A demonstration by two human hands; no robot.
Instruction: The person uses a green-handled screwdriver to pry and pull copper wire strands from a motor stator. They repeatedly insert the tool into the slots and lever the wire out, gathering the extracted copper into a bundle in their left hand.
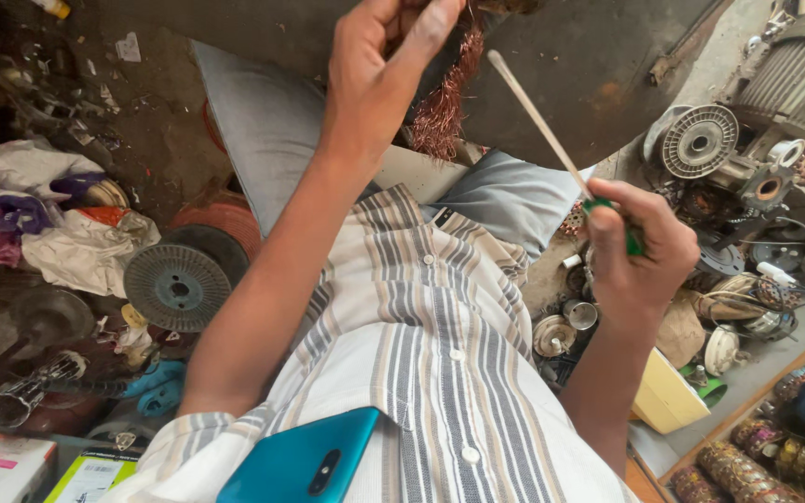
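Nearest the lens: a teal phone (305, 461) tucked in the pocket of a striped shirt (421, 373). Above it, at the top edge, a bundle of copper wire (444, 102) hanging from a dark rounded metal body (589, 74). Left hand (379, 70) raised to the wire, grip closed with fingers pinching the strands where they leave the metal. Right hand (635, 251) lower and to the right, grip closed around the green handle of a screwdriver (552, 140), thin shaft slanting up and left, tip just beside the wire but not clearly touching. Behind the forearms, grey cloth (272, 121) spread below the metal body. Off to the left on the floor, a dark ribbed disc (179, 287), crumpled rags (58, 224) and a blue glove (156, 387). To the right, a finned motor housing (803, 74), a round slotted cover (699, 142), small metal parts (570, 326), a yellow box (668, 396) and wound copper coils (747, 470) along the lower corner.
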